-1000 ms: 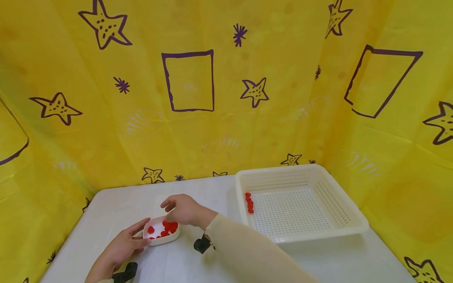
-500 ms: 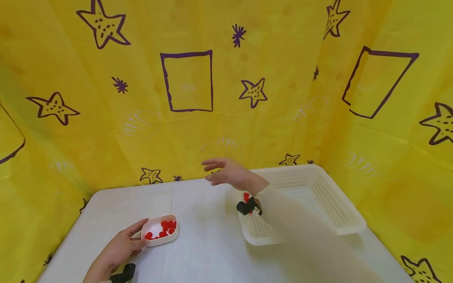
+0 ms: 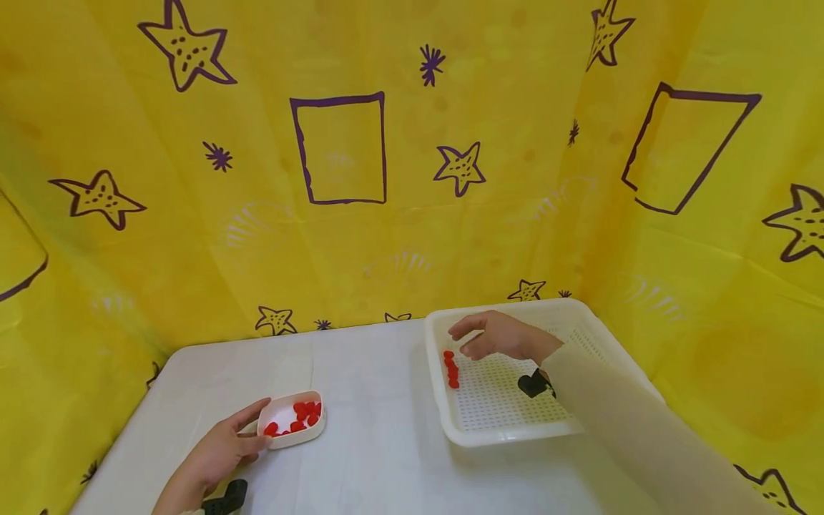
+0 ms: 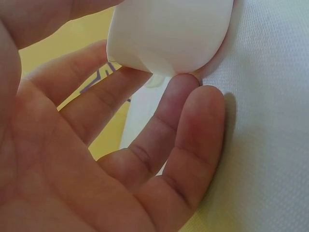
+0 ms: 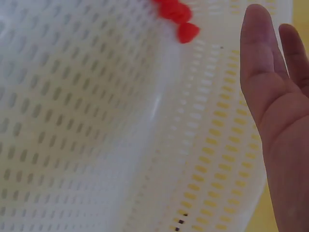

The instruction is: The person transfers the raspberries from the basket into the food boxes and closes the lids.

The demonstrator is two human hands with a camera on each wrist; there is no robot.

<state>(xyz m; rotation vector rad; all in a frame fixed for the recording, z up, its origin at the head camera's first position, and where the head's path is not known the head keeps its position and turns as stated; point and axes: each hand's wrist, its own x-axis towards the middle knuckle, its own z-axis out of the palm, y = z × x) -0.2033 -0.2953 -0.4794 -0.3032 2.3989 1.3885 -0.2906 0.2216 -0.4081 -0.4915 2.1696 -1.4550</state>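
Note:
In the head view my left hand [image 3: 222, 447] grips the left end of a small white box [image 3: 312, 433] between thumb and fingers. Several small red pieces [image 3: 302, 410] lie inside it, most along its right side and front. My right hand [image 3: 505, 336] is over the left part of a white plastic basket [image 3: 515, 435], palm down. A short row of red pieces [image 3: 453, 373] lies along the basket's left wall, just beyond the fingertips. In the right wrist view two fingers stretch out beside the slotted wall; thumb and index are out of frame, so I cannot tell if they hold something.
Both containers stand on a table with a white cloth [image 3: 373, 408], the basket at the right. A yellow curtain [image 3: 399, 236] with star drawings closes off the back and both sides. Each wrist wears a black camera mount [image 3: 533, 383].
My right hand has left the small box, risen across the table and come over the basket. The left hand stays at the box. One red piece in the box sits nearer its front left corner.

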